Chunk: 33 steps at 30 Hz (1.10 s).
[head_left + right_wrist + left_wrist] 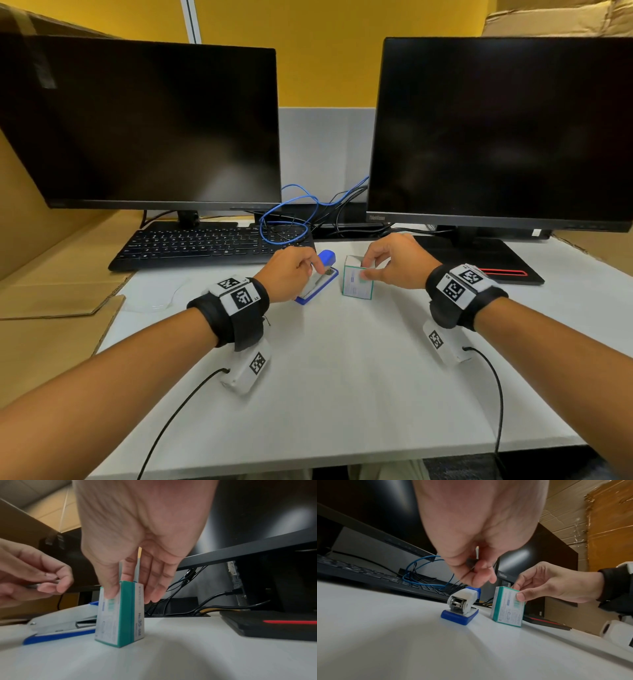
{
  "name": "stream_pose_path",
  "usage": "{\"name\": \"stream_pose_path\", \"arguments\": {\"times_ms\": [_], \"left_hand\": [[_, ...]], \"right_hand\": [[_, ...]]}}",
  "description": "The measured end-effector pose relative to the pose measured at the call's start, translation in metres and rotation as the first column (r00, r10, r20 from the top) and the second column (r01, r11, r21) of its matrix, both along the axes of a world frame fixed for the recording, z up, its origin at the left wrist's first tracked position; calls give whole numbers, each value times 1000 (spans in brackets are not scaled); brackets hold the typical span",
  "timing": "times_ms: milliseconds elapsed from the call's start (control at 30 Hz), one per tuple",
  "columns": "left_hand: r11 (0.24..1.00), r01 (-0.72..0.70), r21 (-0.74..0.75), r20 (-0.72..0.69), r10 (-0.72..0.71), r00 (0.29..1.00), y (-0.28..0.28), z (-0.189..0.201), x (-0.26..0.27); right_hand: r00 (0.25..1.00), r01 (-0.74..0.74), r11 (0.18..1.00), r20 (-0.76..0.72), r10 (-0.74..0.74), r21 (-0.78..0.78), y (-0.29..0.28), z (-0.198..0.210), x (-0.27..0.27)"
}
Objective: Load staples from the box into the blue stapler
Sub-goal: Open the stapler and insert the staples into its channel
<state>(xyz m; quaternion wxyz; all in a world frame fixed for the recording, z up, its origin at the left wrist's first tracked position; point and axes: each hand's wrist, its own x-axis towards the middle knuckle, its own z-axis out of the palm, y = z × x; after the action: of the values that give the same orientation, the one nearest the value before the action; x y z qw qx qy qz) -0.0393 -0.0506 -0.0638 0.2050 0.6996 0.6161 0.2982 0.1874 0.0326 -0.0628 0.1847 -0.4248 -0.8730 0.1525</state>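
Both forearms reach forward over the desk, each wrist wrapped in a black band; the left hand hangs palm down, fingers curled, pinching a small strip of staples; the right hand pinches the upright box between thumb and fingers.

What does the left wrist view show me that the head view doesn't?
Only the left wrist view: the stapler's front end, and a small dark strip, likely staples, pinched in the left hand above it. Only the head view: the keyboard whole and the left hand covering the stapler's top. Both: the right hand holding the upright staple box beside the stapler.
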Motion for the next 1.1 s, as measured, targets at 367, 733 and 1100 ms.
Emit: {"name": "stream_pose_path", "arguments": {"times_ms": [367, 733, 1100], "left_hand": [[974, -225, -1, -463, 199, 864, 36, -7, 9], [988, -137, -75, -490, 83, 868, 41, -9, 4], [993, -53, -108, -508, -9, 862, 9, -11, -14]], "right_hand": [[982, 187, 982, 30, -188, 20, 11, -2, 3], [958, 286, 958, 10, -286, -4, 10, -6, -1], [981, 179, 983, 62, -182, 43, -21, 6, -18]]}}
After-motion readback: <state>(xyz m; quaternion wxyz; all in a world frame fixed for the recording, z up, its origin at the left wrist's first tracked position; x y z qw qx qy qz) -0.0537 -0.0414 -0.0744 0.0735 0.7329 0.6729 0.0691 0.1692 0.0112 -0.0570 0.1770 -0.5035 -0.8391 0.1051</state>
